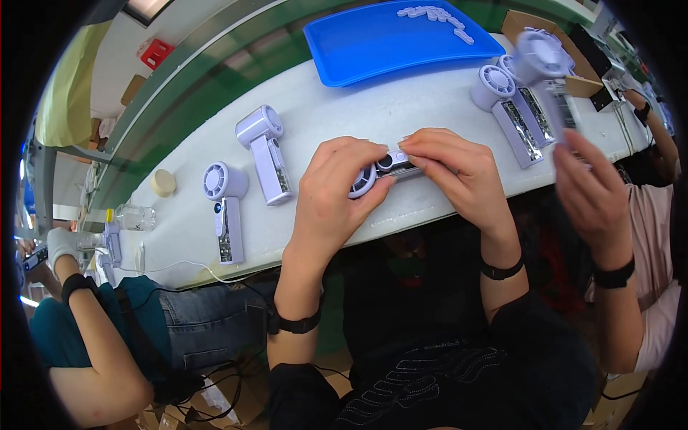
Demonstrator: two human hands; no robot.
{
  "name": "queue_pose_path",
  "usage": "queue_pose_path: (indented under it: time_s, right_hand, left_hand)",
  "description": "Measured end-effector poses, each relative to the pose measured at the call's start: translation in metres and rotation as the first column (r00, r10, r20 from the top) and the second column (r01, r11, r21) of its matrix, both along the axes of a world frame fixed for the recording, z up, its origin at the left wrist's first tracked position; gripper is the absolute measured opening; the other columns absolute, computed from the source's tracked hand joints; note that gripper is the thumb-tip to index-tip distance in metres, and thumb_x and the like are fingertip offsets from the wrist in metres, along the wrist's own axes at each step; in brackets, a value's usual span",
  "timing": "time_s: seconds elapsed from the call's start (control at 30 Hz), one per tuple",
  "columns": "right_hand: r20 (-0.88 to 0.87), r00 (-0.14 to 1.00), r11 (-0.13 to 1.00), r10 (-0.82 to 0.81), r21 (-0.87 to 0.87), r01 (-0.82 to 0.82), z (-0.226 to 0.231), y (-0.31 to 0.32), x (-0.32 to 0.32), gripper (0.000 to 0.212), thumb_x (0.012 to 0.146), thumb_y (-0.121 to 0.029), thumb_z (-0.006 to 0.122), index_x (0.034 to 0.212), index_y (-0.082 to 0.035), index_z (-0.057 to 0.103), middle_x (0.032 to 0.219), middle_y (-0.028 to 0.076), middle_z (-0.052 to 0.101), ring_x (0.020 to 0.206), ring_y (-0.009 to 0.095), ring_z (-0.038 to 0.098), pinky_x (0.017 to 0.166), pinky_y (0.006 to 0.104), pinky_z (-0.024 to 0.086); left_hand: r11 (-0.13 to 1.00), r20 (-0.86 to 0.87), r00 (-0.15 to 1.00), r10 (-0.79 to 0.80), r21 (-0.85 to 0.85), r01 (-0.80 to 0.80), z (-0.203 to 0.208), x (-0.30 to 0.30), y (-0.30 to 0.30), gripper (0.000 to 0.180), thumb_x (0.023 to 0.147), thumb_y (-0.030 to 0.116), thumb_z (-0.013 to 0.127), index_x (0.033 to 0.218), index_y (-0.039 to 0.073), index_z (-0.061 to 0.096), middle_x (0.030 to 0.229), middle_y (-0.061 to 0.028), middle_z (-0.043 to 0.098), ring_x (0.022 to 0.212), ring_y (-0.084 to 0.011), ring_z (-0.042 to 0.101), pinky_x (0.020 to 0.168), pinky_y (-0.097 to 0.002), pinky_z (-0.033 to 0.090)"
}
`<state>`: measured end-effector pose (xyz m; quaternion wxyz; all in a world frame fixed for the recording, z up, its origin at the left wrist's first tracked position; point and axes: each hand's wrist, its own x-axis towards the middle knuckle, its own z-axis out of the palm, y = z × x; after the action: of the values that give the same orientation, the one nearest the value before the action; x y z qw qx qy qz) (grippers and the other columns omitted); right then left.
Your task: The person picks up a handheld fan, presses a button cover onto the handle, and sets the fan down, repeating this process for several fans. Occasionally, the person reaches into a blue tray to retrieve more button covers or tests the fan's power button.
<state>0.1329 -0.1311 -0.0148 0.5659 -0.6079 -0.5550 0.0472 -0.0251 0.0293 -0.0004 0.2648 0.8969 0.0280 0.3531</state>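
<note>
Between my two hands, just above the near edge of the white table [337,122], is a lavender handheld fan [364,180]. My left hand [335,190] wraps round its round head, thumb below and fingers on top. The fingertips of my right hand [459,172] pinch the handle end, near a dark round spot on the body. Both hands hide much of the fan. To the left, two more lavender fans [266,154] [226,215] lie on the table, circuit parts showing in their handles.
A blue tray [401,43] with small lavender strips [433,14] stands at the back. Two open-handled fans [510,115] lie at right, where a co-worker's hand [591,190] holds a blurred fan. Another gloved co-worker works at far left, near a clear bottle [136,216], tape roll [163,183] and white cable [186,264].
</note>
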Motion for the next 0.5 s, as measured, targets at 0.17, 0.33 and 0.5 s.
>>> queue_pose_path:
  time_s: [0.17,0.33,0.5]
  right_hand:
    - [0.093,0.995,0.999,-0.041,0.016,0.040,0.0000,0.0005,-0.0026,0.021,0.091,0.006,0.072,0.111,0.005,0.075,0.114,0.018,0.076,0.106,0.030,0.074,0.089,0.0357,0.059]
    - [0.036,0.998,0.998,-0.059,-0.010,0.059,0.0016,-0.0031,-0.0072,0.027,0.086,0.005,0.076,0.113,0.005,0.075,0.118,0.018,0.075,0.107,0.032,0.073,0.095,0.0400,0.058]
    - [0.256,0.957,0.991,-0.135,0.031,0.131,-0.0028,-0.0012,-0.0103,0.037,0.081,0.001,0.079,0.117,0.004,0.074,0.122,0.018,0.074,0.111,0.035,0.072,0.102,0.0466,0.055]
  left_hand:
    - [0.993,0.042,0.999,-0.018,0.119,0.013,-0.0045,0.0001,0.0033,0.035,0.075,0.004,0.088,0.107,0.001,0.075,0.117,-0.0103,0.077,0.113,-0.0329,0.069,0.094,-0.0412,0.057]
    - [0.989,0.021,1.000,-0.015,0.144,0.012,-0.0035,0.0014,0.0008,0.037,0.075,0.004,0.089,0.108,0.001,0.074,0.117,-0.0101,0.077,0.115,-0.0334,0.069,0.094,-0.0418,0.058]
    - [0.991,-0.003,1.000,0.013,0.130,-0.013,-0.0032,-0.0006,-0.0037,0.037,0.075,0.007,0.088,0.108,0.002,0.075,0.116,-0.0103,0.077,0.116,-0.0336,0.069,0.098,-0.0430,0.056]
